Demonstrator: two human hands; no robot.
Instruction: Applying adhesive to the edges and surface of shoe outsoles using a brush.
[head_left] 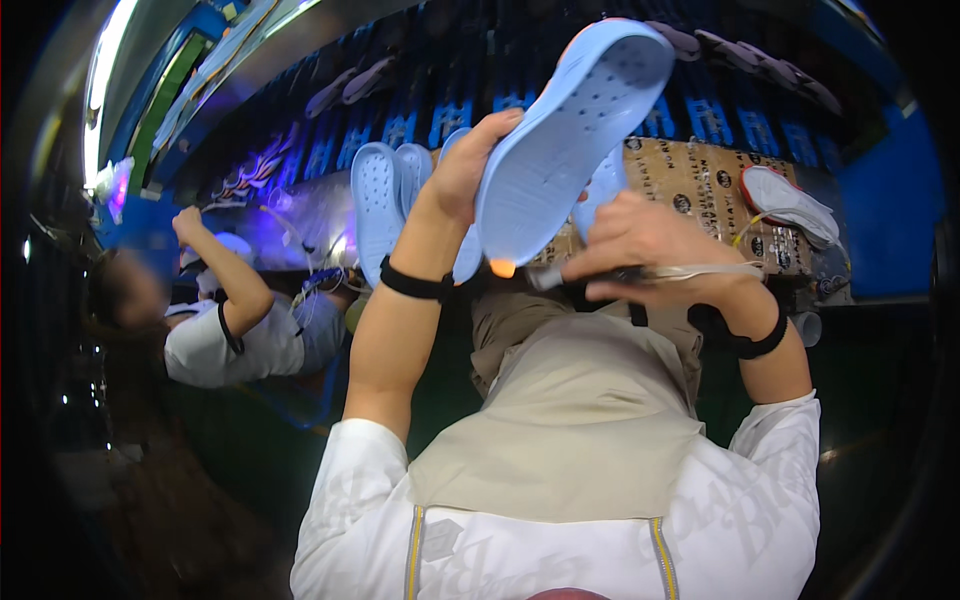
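My left hand (468,165) is closed around the side of a light blue foam clog (560,150), its thumb on the rim. The clog is raised and tilted, its inside facing me and small holes dotting the toe half. A small orange spot shows at its heel end. Close to the heel, my right hand (650,245) is closed around a slim dark tool with a silvery tip (546,278); a clear tube runs along the wrist. The tip looks apart from the clog. Behind the raised clog, another light blue piece (606,185) is partly hidden.
More light blue clogs (378,205) stand left of my left forearm. Printed brown cardboard (690,185) covers the bench, with a white shoe with red edging (790,205) at its right. Beyond runs a row of blue holders (710,118) with lavender shoes (770,65). A co-worker (235,325) sits at left.
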